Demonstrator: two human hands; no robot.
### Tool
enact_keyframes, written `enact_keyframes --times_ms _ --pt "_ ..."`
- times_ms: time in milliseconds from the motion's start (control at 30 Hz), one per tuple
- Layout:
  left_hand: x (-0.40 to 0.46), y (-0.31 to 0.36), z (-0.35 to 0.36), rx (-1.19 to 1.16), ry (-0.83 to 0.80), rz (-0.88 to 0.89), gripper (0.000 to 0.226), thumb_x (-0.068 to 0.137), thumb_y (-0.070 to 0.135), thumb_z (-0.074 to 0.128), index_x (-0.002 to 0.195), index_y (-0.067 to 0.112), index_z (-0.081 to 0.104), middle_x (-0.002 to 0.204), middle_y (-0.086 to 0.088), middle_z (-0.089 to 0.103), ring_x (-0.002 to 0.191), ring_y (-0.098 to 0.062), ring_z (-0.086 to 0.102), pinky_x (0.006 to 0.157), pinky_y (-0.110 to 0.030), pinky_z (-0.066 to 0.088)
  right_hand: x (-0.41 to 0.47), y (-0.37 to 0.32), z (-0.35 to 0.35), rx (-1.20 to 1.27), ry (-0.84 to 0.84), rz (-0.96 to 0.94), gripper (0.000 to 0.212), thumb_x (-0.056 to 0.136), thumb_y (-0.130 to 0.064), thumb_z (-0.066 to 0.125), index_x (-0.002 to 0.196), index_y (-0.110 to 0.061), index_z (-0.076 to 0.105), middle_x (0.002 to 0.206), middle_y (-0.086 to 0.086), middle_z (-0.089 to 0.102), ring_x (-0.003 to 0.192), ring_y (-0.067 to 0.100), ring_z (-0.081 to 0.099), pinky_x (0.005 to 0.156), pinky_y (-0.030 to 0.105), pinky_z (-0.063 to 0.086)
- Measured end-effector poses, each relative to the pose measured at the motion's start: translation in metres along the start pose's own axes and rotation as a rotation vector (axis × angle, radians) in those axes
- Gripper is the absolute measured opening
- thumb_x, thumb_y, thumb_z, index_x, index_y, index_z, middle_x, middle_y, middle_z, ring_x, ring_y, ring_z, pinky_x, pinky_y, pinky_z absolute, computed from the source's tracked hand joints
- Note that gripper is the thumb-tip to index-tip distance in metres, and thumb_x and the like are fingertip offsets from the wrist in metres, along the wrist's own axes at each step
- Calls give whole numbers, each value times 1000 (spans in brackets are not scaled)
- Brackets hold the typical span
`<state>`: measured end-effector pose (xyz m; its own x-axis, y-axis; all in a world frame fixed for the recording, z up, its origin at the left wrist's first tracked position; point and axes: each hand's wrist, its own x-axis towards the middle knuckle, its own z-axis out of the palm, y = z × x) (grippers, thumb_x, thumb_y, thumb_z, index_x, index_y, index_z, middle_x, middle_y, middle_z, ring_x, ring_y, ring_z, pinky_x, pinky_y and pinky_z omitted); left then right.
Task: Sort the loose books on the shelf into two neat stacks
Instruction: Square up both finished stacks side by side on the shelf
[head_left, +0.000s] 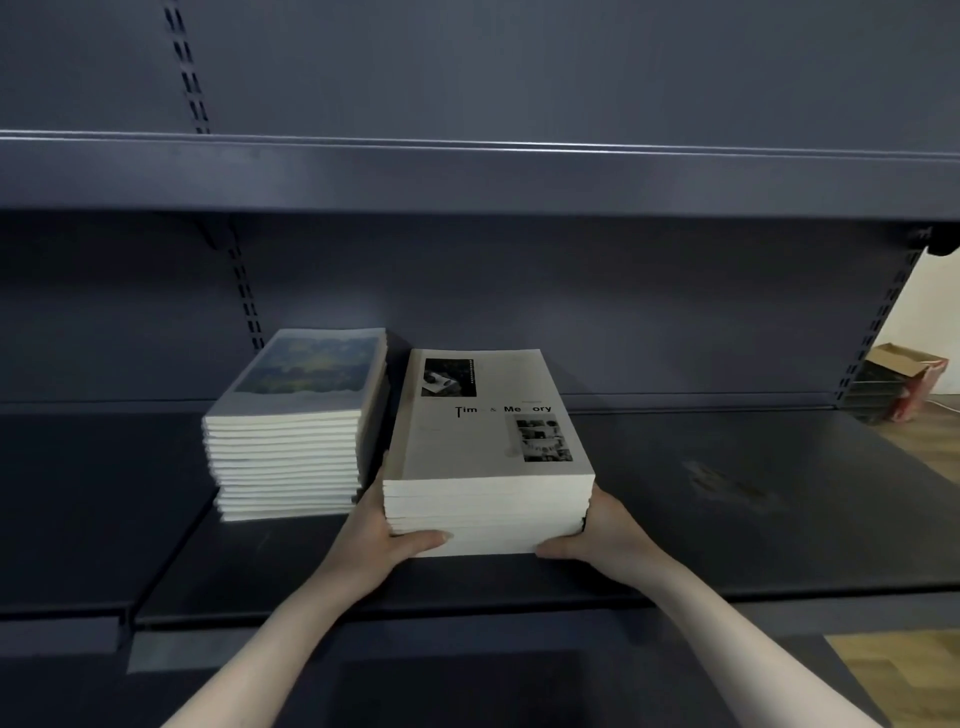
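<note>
Two stacks of white-edged books stand side by side on the dark shelf (727, 499). The left stack (291, 447) is taller, and its top cover shows a blue-green painted picture. The right stack (488, 457) has a pale cover printed "Time & Memory" with two black-and-white photos. My left hand (384, 535) holds the right stack's left side, its thumb across the front edge near the bottom. My right hand (597, 535) holds the right side, thumb at the bottom front corner. The fingers behind the stack are hidden.
An upper shelf (467, 171) overhangs the books. Slotted uprights (244, 291) run up the back panel. At the far right, beyond the shelving, a cardboard box (909, 379) stands on a wooden floor. Bare shelf surface lies to the right of the stacks.
</note>
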<state>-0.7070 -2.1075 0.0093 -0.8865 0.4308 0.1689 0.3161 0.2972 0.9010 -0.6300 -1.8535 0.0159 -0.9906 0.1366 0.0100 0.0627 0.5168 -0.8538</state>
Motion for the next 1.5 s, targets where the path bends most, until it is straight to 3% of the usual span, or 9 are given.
enact_keyframes --times_ms 233,433,567,733,933,1067,1300,1400,1500 --pt "-4 11 0 -12 -29 -26 63 75 13 78 126 27 44 113 20 58 100 19 54 91 -8 45 -3 -4 1 27 -5 -13 74 67 -7 83 125 -32 45 116 -21 56 109 -1 53 78 3 41" --pt "-12 25 8 -227 49 -90 74 86 10 66 147 23 25 123 17 55 107 1 56 85 -8 44 -17 -16 -4 320 -22 -76 78 80 -17 75 137 -41 27 128 -24 52 108 -15 53 79 3 43" --pt "-11 35 24 -333 280 -22 56 98 24 41 149 34 19 137 15 35 124 -1 33 102 -21 25 -16 -24 7 549 245 -121 65 89 -52 44 147 -36 22 149 -16 35 133 -1 37 103 17 30" --pt "2 39 43 -428 583 -31 41 99 27 41 139 20 44 130 6 50 123 -7 42 100 -22 29 7 -36 32 641 550 -153 45 102 -35 33 140 -15 45 138 -3 51 127 5 46 91 -2 36" --pt "8 40 49 -376 681 -105 41 100 28 41 138 13 46 116 4 50 112 -10 45 99 -24 32 22 -37 50 609 814 -157 40 103 -30 32 132 -13 54 127 -7 60 121 1 53 97 4 39" --pt "5 39 40 -389 538 -168 50 100 40 30 144 15 37 122 8 42 121 -7 36 101 -21 24 18 -39 45 608 735 -143 41 103 -31 32 136 -14 49 134 -5 54 128 5 47 104 16 35" --pt "18 30 8 -825 273 -306 77 88 70 10 145 25 36 139 -2 51 127 -21 47 109 -35 33 13 -24 9 954 215 97 74 89 -70 14 144 -28 39 129 0 62 120 20 57 102 39 43" --pt "24 30 7 -827 222 -347 82 86 73 12 145 23 37 135 -9 55 121 -25 53 102 -39 40 21 -21 7 784 156 140 77 86 -72 10 137 -29 49 118 -1 68 112 16 62 88 33 50" --pt "24 36 8 -793 236 -392 83 85 74 13 143 21 41 129 -11 59 114 -26 56 94 -38 43 24 -21 6 735 118 177 88 75 -79 15 137 -28 50 121 1 67 116 18 60 93 36 48"
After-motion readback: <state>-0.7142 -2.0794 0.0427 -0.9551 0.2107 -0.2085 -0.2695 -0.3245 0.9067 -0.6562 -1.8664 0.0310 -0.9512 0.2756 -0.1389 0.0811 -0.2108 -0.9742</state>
